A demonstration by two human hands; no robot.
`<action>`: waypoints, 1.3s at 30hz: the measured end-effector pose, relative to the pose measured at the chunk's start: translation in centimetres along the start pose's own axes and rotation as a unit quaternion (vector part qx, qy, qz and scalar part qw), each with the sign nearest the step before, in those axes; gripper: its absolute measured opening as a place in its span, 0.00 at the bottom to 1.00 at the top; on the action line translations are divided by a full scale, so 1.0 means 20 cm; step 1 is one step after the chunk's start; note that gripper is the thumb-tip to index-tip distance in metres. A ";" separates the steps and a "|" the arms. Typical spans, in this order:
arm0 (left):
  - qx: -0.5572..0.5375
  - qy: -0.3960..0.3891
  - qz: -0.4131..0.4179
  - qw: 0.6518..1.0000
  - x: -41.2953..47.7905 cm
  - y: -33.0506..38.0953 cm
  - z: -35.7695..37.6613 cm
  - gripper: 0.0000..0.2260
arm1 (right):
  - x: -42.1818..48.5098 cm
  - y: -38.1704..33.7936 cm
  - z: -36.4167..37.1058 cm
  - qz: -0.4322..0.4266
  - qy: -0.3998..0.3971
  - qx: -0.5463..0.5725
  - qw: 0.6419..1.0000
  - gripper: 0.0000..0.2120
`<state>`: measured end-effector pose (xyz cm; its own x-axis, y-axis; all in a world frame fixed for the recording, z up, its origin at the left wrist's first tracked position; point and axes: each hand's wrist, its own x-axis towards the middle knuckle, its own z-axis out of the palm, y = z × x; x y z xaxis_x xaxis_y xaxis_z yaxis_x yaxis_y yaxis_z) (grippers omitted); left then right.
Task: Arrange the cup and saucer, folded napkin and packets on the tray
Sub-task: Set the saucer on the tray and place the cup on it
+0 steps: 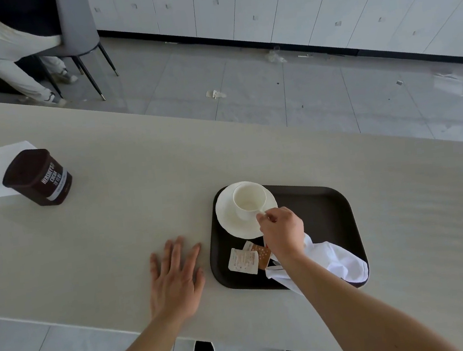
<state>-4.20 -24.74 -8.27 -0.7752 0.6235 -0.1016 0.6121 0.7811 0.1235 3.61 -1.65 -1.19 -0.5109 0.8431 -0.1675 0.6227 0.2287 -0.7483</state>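
The dark tray on the counter holds all the things: the white saucer in its far left corner with the empty cup on it, the packets just before the saucer, and the white napkin at the near right, seemingly loosely folded. The right hand pinches the cup's handle; the left hand lies flat, fingers straight, on the counter beside the tray

White cup and saucer, dark brown tray, white napkin, brown cocoa tub.
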 end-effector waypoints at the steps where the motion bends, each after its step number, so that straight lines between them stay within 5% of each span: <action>1: 0.001 0.000 0.000 1.000 0.00 0.00 0.00 0.24 | 0.00 0.00 0.00 -0.001 -0.006 -0.005 1.000 0.15; 8: 0.001 0.002 0.000 1.000 0.00 0.00 -0.01 0.24 | -0.01 -0.01 0.01 0.003 -0.023 -0.010 1.000 0.06; 39: -0.004 -0.006 -0.001 1.000 -0.01 0.01 -0.03 0.25 | -0.05 -0.06 0.03 -0.021 -0.076 -0.038 0.996 0.11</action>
<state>-3.96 -24.67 -7.55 -0.7745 0.6221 -0.1144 0.6091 0.7823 0.1302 3.03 -2.99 -0.52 -0.6171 0.7506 -0.2362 0.6389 0.3027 -0.7072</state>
